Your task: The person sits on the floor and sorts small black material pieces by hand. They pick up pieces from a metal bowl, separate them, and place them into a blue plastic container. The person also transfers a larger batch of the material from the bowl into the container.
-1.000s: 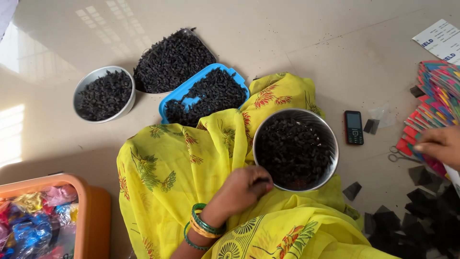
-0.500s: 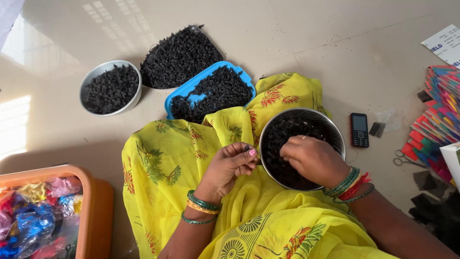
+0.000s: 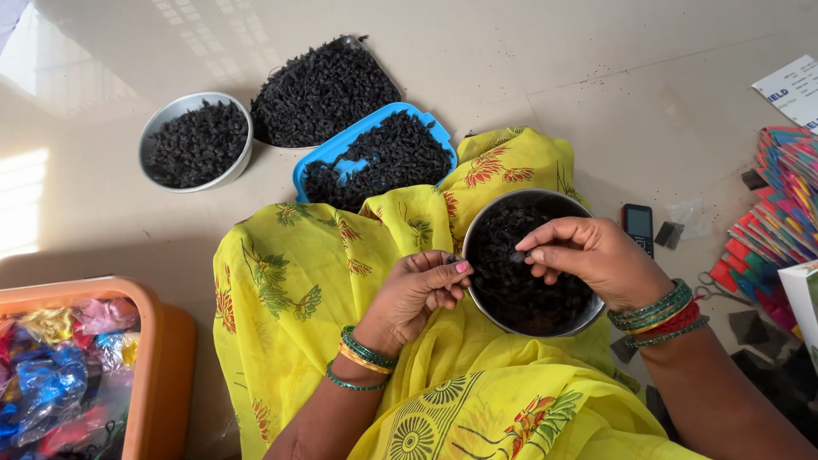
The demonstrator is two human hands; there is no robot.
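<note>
Small black phone (image 3: 637,227) with dark screen on floor right of the lap, white printed paper (image 3: 791,90) at top right edge, white box (image 3: 803,300) at right edge

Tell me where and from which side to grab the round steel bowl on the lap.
Probably grip the steel bowl by its thin rim at the near-right edge, coming from the right. It sits upright on the yellow cloth, full of dark pieces. The left hand crowds the left rim and the right hand hovers over the top.
</note>
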